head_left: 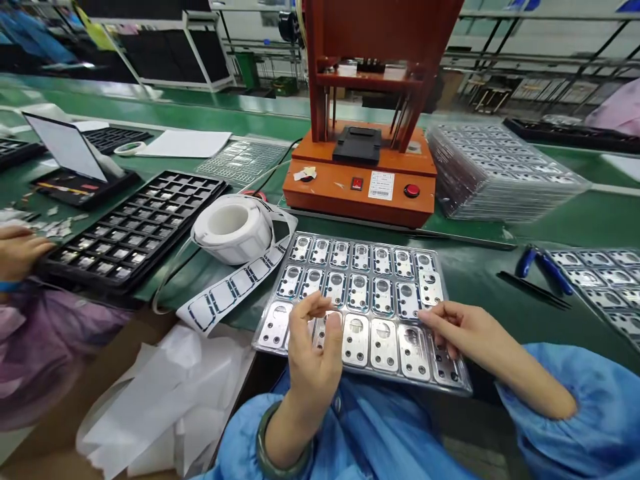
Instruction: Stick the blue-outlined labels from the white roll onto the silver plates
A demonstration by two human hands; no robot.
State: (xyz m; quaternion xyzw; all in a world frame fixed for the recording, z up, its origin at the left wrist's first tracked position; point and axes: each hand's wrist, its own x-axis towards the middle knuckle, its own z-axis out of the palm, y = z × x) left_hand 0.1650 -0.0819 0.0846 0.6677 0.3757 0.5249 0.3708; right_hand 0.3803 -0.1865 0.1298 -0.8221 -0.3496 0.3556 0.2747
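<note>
In front of me lies a clear plastic tray (370, 381) of silver metal plates with round windows and small holes. Plates in the back two rows mostly have blue-black adhesive frames around their edges; those in the front row look bare. My right hand (457, 327) is closed at the tray's right side, its fingertips at the lower edge of a bare metal plate (431, 288) that sits slightly askew. Over the front left of the tray hovers my left hand (314, 347), thumb and fingers apart, nothing visible in it. It hides some front-row plates.
Left of the tray is a white sticker roll (233, 230) with its strip unrolled. Behind stands an orange press (360, 180). Stacked trays (505, 173), blue-handled pliers (545, 267) and dark tweezers (533, 290) are rightward. A black tray (135, 227) lies near a co-worker's hand (20, 252).
</note>
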